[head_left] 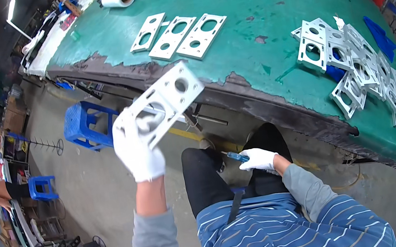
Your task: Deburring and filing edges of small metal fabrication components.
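One silver plate (169, 98), eleven o'clock, is gripped by the left hand (136, 147), seemingly for checking; the right hand (260, 159), four o'clock, encircles a blue tool (236, 156). The next move likely needs both brought together.

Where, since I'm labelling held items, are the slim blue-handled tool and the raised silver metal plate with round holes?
Slim blue-handled tool (236, 156), head view: blue handle.
Silver metal plate (171, 98), head view: flat face between holes.

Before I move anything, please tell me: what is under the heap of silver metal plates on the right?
Under this heap of silver metal plates is the green tabletop; some blue material peeks out between plates. Whatever else lies beneath is covered.
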{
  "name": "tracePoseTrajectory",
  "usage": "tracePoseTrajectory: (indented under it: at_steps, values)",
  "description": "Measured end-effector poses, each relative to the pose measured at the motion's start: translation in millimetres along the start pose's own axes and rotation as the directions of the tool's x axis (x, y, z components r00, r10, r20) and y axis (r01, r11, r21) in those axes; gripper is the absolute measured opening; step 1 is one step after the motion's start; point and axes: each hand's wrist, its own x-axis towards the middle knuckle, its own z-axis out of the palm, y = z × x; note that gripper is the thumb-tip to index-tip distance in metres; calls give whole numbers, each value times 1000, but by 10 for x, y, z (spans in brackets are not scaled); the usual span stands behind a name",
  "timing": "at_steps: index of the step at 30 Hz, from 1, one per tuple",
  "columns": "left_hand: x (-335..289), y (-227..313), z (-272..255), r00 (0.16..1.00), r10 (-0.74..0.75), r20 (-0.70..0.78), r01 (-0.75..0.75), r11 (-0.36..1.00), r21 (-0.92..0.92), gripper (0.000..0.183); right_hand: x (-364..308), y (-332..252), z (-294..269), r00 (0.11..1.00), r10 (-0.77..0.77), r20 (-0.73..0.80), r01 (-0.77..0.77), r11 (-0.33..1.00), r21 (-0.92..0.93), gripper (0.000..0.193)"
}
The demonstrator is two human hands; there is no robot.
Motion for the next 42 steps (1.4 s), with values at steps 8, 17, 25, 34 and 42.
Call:
tracePoseTrajectory:
  at_steps: [8, 17, 25, 34, 42]
  values:
    - [560, -1112, 1098, 878, -439, 192, 468, 698, -543, 18, 5, 215, -124, 1000, -23, 18, 19, 983, 181, 42]
    - [417, -1399, 1979, 922, -330, -205, 288, 934, -210, 39, 24, 277, -212, 994, -78, 81, 51, 954, 296, 34]
    - [367, -1459, 1807, 646, 397, 651, -710, 2, 704, 59, -3, 337, -272, 992, -92, 84, 61, 947, 315, 34]
    - [867, -1508, 2298, 732, -213, 647, -681, -199, 705, 58, -38, 282, -238, 988, -139, 73, 105, 931, 348, 35]
    - [1805, -1830, 1893, 687, -58, 725, -726, -118, 678, 55, 31, 507, -129, 983, -174, 62, 109, 816, 568, 31]
